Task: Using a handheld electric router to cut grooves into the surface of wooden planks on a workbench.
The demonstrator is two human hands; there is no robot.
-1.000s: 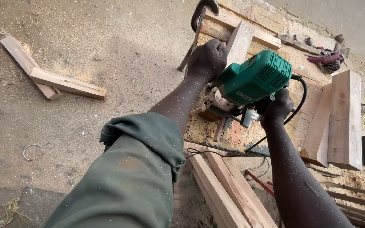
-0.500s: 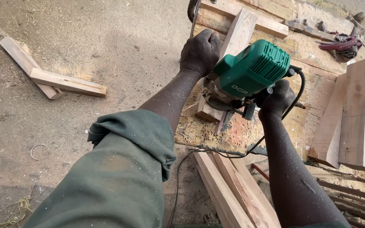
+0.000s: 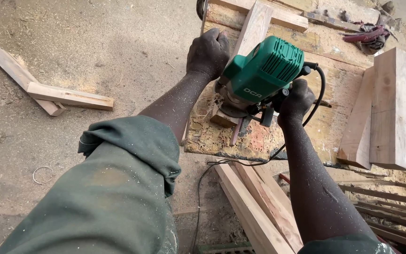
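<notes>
A green electric router (image 3: 261, 75) stands on a narrow wooden board (image 3: 252, 28) that lies lengthwise on a sawdust-covered workbench (image 3: 212, 136). My left hand (image 3: 207, 52) grips the router's left handle, and my right hand (image 3: 296, 101) grips the right handle beside the black power cord (image 3: 319, 94). The router's base (image 3: 233, 110) rests near the board's near end, with shavings around it. Both forearms are dusted with sawdust.
Two thick planks (image 3: 386, 108) lie at the bench's right side. Long boards (image 3: 254, 207) lean below the bench front. Two joined wood offcuts (image 3: 48, 91) and a wire ring (image 3: 42, 174) lie on the sandy ground at left. A red tool (image 3: 365, 35) sits at far right.
The view has shifted slightly, so the router and both hands sit a little higher and further right in frame. Both hands keep their hold on the handles.
</notes>
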